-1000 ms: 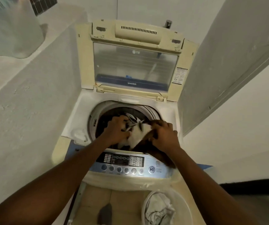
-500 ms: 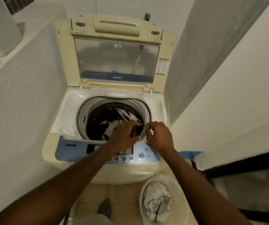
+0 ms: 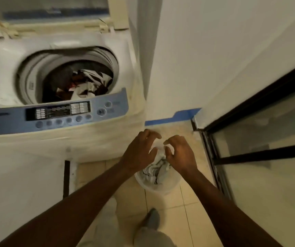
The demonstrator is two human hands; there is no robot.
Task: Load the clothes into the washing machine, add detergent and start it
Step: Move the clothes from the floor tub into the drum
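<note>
A top-loading washing machine fills the left of the view with its lid raised. Dark, red and white clothes lie in its drum. A blue control panel runs along its front. On the floor to the right of the machine stands a white bucket holding pale crumpled clothes. My left hand and my right hand hover side by side just above the bucket, fingers spread and curled, with nothing in them.
A white wall rises right behind the bucket, with a blue strip at its base. A black-framed glass door stands on the right. The floor is beige tile. My foot is below the bucket.
Both hands let go of the clothes in the drum and moved down and right to the bucket on the floor. The view swung right and down.
</note>
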